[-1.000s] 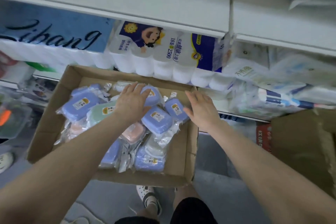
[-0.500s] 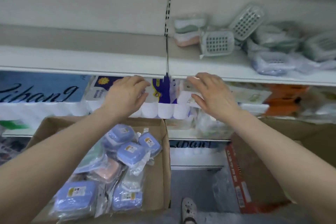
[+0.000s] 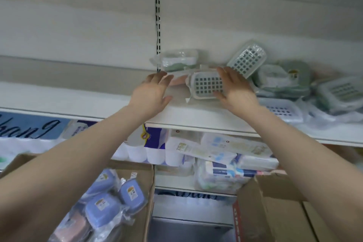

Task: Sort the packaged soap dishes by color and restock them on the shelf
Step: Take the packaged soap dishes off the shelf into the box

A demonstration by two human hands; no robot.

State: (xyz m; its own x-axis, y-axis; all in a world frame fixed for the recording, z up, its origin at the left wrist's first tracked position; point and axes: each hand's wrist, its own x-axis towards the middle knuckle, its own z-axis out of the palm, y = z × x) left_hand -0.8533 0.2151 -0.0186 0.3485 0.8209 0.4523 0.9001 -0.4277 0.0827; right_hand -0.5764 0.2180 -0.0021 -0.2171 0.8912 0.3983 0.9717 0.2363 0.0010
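Both my hands are raised to the white shelf (image 3: 196,119). My right hand (image 3: 234,89) lies with straight fingers against the right end of a wrapped white soap dish with a grid top (image 3: 207,84). My left hand (image 3: 153,92) is spread and holds nothing, its fingertips close to a wrapped pink dish (image 3: 177,81). A green wrapped dish (image 3: 178,61) sits behind that one. Another grid dish (image 3: 247,59) leans against the back wall. Low on the left, a cardboard box (image 3: 149,182) holds several blue dishes (image 3: 104,205) and a pink one (image 3: 72,226).
A loose pile of wrapped green and white dishes (image 3: 284,78) fills the shelf's right side. Toilet paper packs (image 3: 157,151) and tissue packs (image 3: 235,147) sit on the level below. A second carton (image 3: 275,212) stands at the lower right. A slotted upright (image 3: 157,25) divides the back wall.
Both hands left the box and rose past the shelf's front edge onto the shelf. My right hand has reached the white grid dish. The view tilted upward.
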